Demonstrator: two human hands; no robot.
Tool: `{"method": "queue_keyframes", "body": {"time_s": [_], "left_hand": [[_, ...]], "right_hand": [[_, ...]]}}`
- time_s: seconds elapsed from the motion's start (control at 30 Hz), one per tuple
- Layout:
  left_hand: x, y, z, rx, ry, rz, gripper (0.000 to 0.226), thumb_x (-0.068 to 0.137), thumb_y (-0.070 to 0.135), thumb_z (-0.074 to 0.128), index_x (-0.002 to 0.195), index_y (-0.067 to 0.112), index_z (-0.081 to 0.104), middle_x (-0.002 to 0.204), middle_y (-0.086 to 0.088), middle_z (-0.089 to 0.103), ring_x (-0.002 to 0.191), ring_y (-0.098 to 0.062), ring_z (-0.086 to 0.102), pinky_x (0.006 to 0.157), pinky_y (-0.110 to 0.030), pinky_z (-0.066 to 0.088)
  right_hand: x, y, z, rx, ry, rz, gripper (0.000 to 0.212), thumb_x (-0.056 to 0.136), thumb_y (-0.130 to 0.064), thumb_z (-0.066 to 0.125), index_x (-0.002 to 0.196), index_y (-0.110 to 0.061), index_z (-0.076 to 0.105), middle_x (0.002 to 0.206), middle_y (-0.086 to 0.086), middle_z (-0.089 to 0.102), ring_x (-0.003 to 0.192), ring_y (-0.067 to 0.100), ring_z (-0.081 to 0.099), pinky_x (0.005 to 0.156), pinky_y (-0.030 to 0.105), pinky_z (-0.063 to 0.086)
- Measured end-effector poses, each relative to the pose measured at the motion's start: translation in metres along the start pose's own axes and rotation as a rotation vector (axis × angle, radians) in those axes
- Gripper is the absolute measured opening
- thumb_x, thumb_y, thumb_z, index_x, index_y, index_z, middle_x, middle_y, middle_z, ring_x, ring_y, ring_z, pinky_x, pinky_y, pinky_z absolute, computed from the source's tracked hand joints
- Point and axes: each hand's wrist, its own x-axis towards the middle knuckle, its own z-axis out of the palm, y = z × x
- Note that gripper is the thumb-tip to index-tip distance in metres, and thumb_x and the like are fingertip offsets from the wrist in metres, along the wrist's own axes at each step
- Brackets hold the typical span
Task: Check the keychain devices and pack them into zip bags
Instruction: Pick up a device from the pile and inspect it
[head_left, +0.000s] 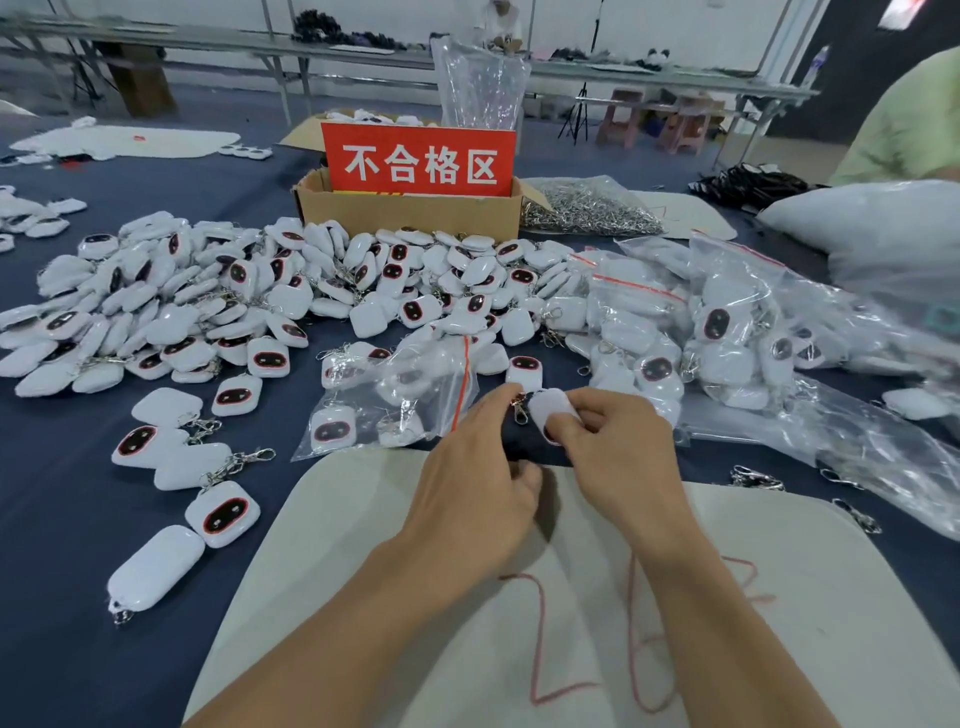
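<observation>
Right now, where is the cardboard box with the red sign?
Head view, top centre: the cardboard box sits behind the keychain pile, left of the metal clasps.

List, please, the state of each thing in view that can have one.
White square plastic keychain device: held up, plain side showing.
Right hand: grips the device.
Left hand: pinches the device's metal clasp.
Clear plastic zip bag with red seal strip: lying flat, partly filled; seal unclear.
Brown cardboard box with red sign: top open.
Loose pile of white devices: unbagged.
Filled clear bags at right: heaped.
</observation>
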Motion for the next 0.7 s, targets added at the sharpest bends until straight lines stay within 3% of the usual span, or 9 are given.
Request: {"method": "queue_keyframes", "body": {"time_s": [0.07,0.13,0.27,0.33,0.4,0.47,0.53,0.6,0.7], "left_hand": [[0.002,0.002,0.000,-0.111,0.011,-0.013,0.068,0.088,0.013,0.064,0.150,0.036,0.045,0.138,0.015,0.060,0.123,-0.005,0.058,0.104,-0.025,0.046],[0.002,0.005,0.000,-0.203,0.003,0.000,0.063,0.091,0.012,0.062,0.147,0.040,0.049,0.127,0.022,0.063,0.117,0.004,0.060,0.097,-0.015,0.047],[0.003,0.009,-0.002,-0.262,0.001,0.045,0.038,0.088,0.022,0.059,0.113,0.050,0.062,0.098,0.024,0.073,0.096,0.002,0.069,0.084,-0.011,0.048],[0.005,0.008,-0.001,-0.286,0.032,0.044,0.034,0.087,0.021,0.061,0.106,0.048,0.065,0.092,0.023,0.075,0.090,0.003,0.070,0.079,-0.008,0.047],[0.005,0.005,0.000,-0.313,0.059,0.012,0.046,0.087,0.016,0.066,0.123,0.046,0.063,0.101,0.021,0.075,0.095,0.004,0.069,0.080,-0.006,0.047],[0.006,0.005,0.001,-0.264,0.035,0.030,0.059,0.086,0.005,0.068,0.135,0.039,0.059,0.115,0.018,0.068,0.100,0.000,0.066,0.081,-0.009,0.049],[0.006,0.003,0.003,-0.195,-0.013,0.092,0.052,0.087,0.001,0.068,0.128,0.033,0.067,0.117,0.017,0.067,0.101,-0.003,0.065,0.084,-0.017,0.051],[0.006,0.003,0.001,-0.145,-0.038,0.098,0.034,0.092,0.010,0.067,0.114,0.034,0.074,0.105,0.019,0.073,0.098,-0.005,0.066,0.085,-0.026,0.051],[0.007,0.001,0.000,-0.160,-0.014,0.024,0.018,0.098,0.023,0.066,0.107,0.035,0.076,0.088,0.016,0.075,0.086,-0.006,0.068,0.080,-0.029,0.051]], "right_hand": [[0.001,0.002,-0.006,0.067,-0.020,-0.006,0.012,0.086,-0.020,0.062,0.085,-0.012,0.071,0.073,0.013,0.068,0.073,0.035,0.062,0.071,0.045,0.057],[0.002,-0.002,-0.010,0.213,0.031,-0.011,0.012,0.088,-0.018,0.060,0.086,-0.019,0.072,0.069,0.007,0.068,0.060,0.024,0.060,0.063,0.039,0.054],[0.000,-0.014,-0.013,0.538,-0.030,0.046,0.013,0.091,-0.009,0.058,0.084,-0.015,0.067,0.066,0.005,0.065,0.049,0.019,0.056,0.046,0.028,0.042],[-0.003,-0.016,-0.014,0.544,-0.057,0.096,0.011,0.089,-0.004,0.062,0.090,-0.014,0.065,0.062,0.005,0.066,0.047,0.018,0.053,0.044,0.025,0.041],[-0.005,-0.012,-0.017,0.368,-0.007,0.077,0.020,0.082,-0.001,0.066,0.087,-0.020,0.061,0.058,-0.001,0.066,0.047,0.011,0.049,0.047,0.019,0.039],[-0.009,-0.009,-0.021,0.017,0.030,-0.039,0.021,0.076,-0.005,0.069,0.078,-0.023,0.060,0.057,-0.009,0.064,0.048,0.008,0.049,0.047,0.017,0.037],[-0.013,-0.009,-0.022,-0.166,-0.001,-0.098,0.018,0.073,-0.010,0.072,0.073,-0.026,0.064,0.060,-0.015,0.065,0.054,0.006,0.056,0.048,0.018,0.040],[-0.015,-0.010,-0.023,-0.076,-0.037,-0.067,0.020,0.073,-0.007,0.073,0.075,-0.028,0.071,0.063,-0.014,0.069,0.057,0.006,0.060,0.054,0.018,0.046],[-0.012,-0.014,-0.027,0.347,-0.129,0.065,0.028,0.078,0.002,0.076,0.081,-0.025,0.081,0.075,-0.003,0.078,0.072,0.012,0.072,0.069,0.025,0.056]]}}
